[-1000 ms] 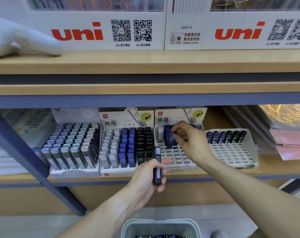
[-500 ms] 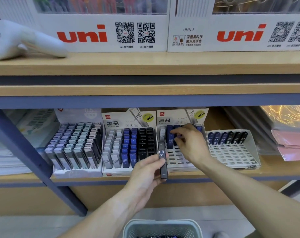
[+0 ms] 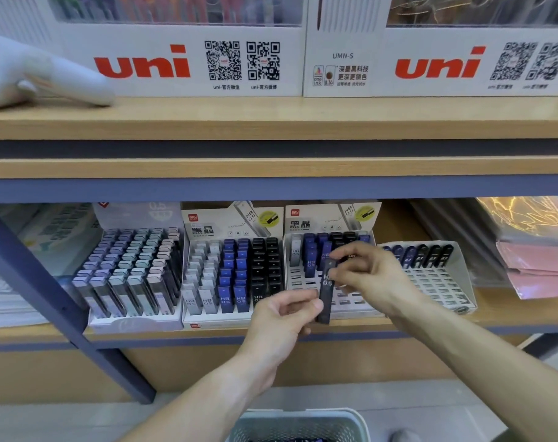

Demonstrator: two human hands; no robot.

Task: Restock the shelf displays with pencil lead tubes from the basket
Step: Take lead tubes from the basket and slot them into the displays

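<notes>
The single head-worn camera looked forward and slightly down, close before the lower shelf (image 3: 510, 317), with the basket (image 3: 298, 424) at the frame's bottom edge.

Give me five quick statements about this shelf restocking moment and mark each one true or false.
1. Both hands are on the same dark lead tube. True: the left hand holds the dark tube near its lower part, and the right hand pinches it near the top.
2. The display behind the right hand is completely full. False: the half-filled display shows many empty slots in its front rows.
3. The basket sits on the upper shelf. False: the basket is at the bottom of the view, below the arms.
4. The rightmost white tray holds tubes only along its back row. True: the white tray is otherwise bare grid.
5. The boxes above read "uni". True.
</notes>
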